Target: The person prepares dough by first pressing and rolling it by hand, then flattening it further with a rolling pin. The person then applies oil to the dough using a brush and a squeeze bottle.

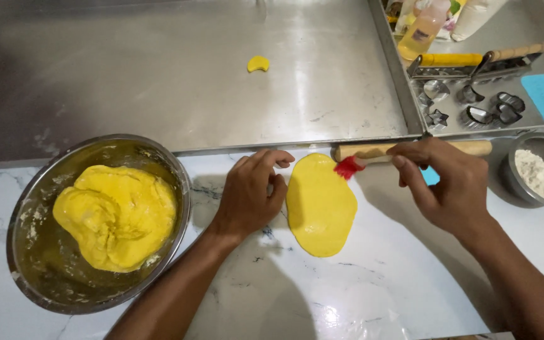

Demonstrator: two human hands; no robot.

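On the white marble table [360,296], a rolled-out oval of yellow dough [321,204] is lying flat between the two hands. The left hand [251,195] is resting just beside the oval's left edge, fingers loosely curled and holding nothing, the fingertips touching or nearly touching the dough. The right hand [445,182] is pinching the handle of a red pastry brush [349,167], whose bristles are meeting the oval's upper right edge. A wooden rolling pin [410,150] is lying just behind the oval, partly hidden by the right hand.

Judging by how things lie, the rolling of this piece looks done and the brushing is only starting at the rim; most of the surface looks unbrushed. A large mass of dough [116,215] is sitting in the steel bowl [26,208] to the left, so most remains unrolled. One small crescent-shaped piece [258,63] is lying alone on the big metal tray [158,75], and the metal cutters [473,107] are sitting in the tray at upper right, beside a small bowl of flour [539,173].
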